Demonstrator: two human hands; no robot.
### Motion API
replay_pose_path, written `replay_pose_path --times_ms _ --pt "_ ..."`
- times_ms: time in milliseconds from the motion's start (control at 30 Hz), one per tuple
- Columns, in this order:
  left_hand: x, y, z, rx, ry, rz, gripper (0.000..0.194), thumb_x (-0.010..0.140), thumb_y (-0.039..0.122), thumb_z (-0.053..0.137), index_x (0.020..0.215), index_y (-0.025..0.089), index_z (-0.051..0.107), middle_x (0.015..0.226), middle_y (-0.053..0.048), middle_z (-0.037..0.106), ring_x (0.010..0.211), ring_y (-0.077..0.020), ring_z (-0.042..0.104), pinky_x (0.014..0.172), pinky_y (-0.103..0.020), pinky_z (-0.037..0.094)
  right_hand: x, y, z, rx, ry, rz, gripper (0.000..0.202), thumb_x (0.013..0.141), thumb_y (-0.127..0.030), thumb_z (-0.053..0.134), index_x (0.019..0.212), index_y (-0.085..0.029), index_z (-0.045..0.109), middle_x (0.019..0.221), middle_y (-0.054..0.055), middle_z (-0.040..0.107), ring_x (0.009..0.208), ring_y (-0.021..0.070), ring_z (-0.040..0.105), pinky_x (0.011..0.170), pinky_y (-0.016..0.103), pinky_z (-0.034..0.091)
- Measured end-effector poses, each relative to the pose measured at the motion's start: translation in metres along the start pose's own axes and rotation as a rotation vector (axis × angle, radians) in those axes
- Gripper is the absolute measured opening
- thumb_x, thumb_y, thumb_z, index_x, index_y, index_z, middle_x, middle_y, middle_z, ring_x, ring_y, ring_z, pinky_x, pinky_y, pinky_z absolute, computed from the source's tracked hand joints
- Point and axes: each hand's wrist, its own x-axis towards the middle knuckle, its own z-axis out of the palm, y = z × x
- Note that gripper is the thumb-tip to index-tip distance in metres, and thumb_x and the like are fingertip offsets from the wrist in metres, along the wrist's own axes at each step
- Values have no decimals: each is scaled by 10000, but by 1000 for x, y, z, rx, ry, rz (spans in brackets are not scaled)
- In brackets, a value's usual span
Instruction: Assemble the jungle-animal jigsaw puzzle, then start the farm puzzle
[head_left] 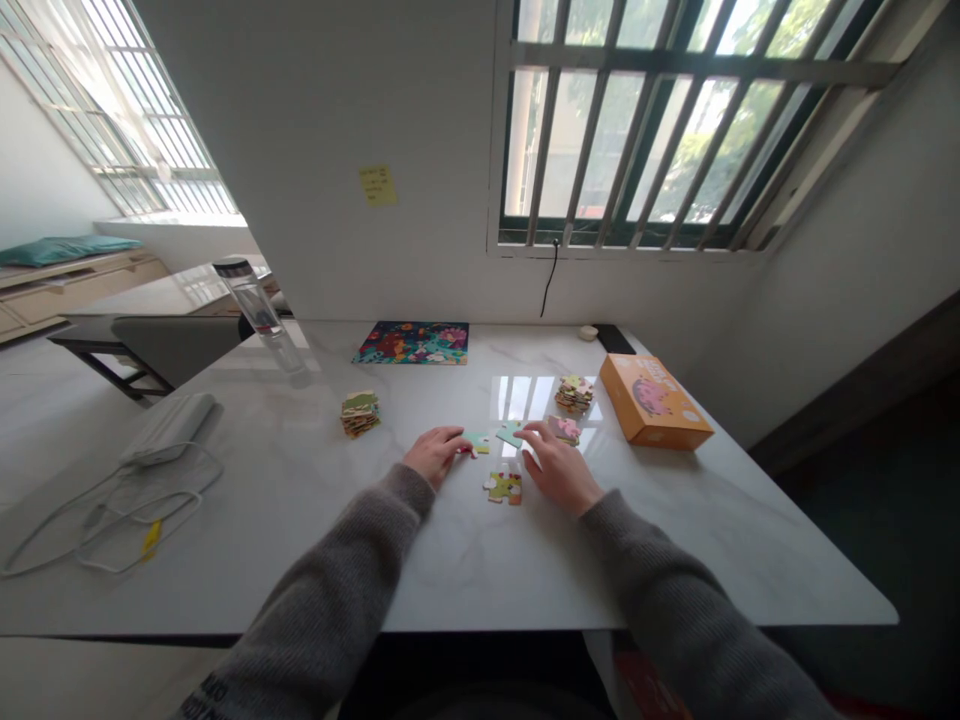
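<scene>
My left hand (437, 456) rests on the white tabletop, its fingers closed at the left edge of a light green and blue puzzle piece (478, 441). My right hand (559, 467) holds the edge of a pale blue puzzle piece (510, 433) with its fingertips, a small gap away from the first piece. Just nearer to me lies a green puzzle piece (504, 487) with red and white markings, touched by neither hand. Behind my right hand is a pink puzzle piece (565, 430). Part of the left piece is hidden by my fingers.
Puzzle pieces are stacked at left (361, 413) and right (575, 393). An orange box (654, 402) stands on the right. By the wall lie a colourful picture sheet (415, 343) and a black object (616, 340). A bottle (247, 296) and a white device with cables (166, 428) are leftward.
</scene>
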Motion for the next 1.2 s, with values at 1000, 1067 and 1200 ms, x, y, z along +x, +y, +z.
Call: replay_pose_path --times_ms 1000,1067,1200 --pt "-5 2 -2 -6 1 54 350 870 139 525 1161 249 686 1308 -106 624 1177 -277 580 1054 -497 460 0 93 -26 184 3 -54 91 903 -257 615 981 -214 637 1008 65 592 872 199 600 798 328 508" --pt "-4 7 -5 7 16 49 361 857 140 540 1174 245 678 1309 -103 621 1180 -280 569 1058 -496 449 1 93 -27 204 29 -52 112 888 -234 622 997 -208 620 1010 67 582 872 201 596 803 334 509" --pt "-1 27 -15 -55 128 88 345 868 179 565 1199 230 649 1223 -91 655 1150 -259 575 1038 -451 453 4 70 -27 218 124 -114 133 872 -197 626 1000 -210 589 1034 80 584 987 243 561 874 381 490"
